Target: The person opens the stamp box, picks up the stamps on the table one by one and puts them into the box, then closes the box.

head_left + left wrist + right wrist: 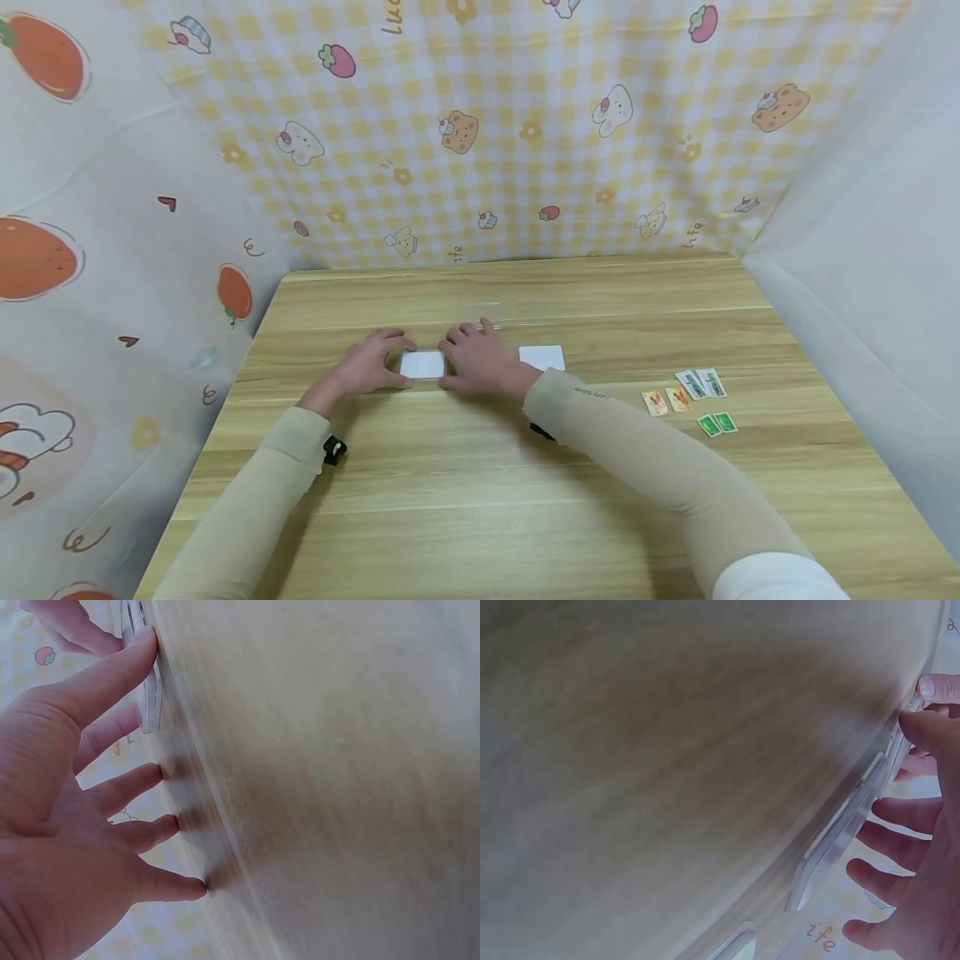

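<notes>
Left hand (370,363), right hand (480,358): grips half-closed, pinching white case (422,365) at nine and three o'clock ends, probably keeping edges aligned

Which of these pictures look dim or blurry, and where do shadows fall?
Head view: bright, fairly sharp, soft shadows on the table beside the sleeves; left wrist view: dimmer, table blurry, dark shadows by the left hand; right wrist view: also dim, table grain smeared, broad shadow near the right hand.
</notes>
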Demonstrator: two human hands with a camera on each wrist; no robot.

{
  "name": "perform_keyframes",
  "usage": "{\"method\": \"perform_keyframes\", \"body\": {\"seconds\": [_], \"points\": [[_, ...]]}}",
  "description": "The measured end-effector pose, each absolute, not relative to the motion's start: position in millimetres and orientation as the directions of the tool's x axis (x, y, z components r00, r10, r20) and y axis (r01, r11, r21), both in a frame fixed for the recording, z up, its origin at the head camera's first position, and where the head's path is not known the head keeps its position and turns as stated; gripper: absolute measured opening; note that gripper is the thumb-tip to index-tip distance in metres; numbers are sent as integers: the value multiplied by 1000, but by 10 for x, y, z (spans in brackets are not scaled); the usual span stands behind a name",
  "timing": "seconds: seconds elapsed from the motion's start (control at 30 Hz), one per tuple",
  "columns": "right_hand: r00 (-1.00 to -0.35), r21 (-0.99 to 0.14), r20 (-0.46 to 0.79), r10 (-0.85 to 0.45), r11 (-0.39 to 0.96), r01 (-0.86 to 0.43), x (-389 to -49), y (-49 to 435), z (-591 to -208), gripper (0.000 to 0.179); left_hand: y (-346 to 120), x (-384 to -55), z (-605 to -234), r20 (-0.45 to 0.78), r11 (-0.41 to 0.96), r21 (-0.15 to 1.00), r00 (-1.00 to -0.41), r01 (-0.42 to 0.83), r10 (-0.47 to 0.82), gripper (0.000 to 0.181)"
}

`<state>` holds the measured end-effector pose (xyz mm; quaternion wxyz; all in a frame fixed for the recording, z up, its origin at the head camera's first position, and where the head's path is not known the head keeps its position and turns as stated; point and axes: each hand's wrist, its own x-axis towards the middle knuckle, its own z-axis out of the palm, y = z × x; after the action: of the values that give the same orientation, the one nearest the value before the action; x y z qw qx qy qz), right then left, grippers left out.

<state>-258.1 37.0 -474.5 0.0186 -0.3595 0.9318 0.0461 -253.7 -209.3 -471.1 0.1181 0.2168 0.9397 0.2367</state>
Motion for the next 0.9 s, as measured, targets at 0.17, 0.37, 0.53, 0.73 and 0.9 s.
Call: {"method": "perform_keyframes", "body": {"seconds": [0.17,0.37,0.53,0.73,0.9], "points": [[-743,59,-44,-668,740,-670,-2586,348,-4781,66,-2105,-2533,-4723,-112,796,489,-879,357,464,60],[-741,37,-34,-671,740,-672,-2578,327,-4781,63,-2117,-2533,-4729,-117,800,485,-881,353,459,60],[-747,24,-47,-663,747,-665,-2578,310,-4774,63,-2102,-2542,-4713,-141,806,482,-878,342,457,61],[-747,21,-37,-664,746,-665,-2578,307,-4762,58,-2082,-2565,-4695,-164,811,483,-876,330,454,63],[-738,33,-17,-675,737,-675,-2577,295,-4741,56,-2080,-2560,-4697,-145,814,473,-882,337,449,63]]}}
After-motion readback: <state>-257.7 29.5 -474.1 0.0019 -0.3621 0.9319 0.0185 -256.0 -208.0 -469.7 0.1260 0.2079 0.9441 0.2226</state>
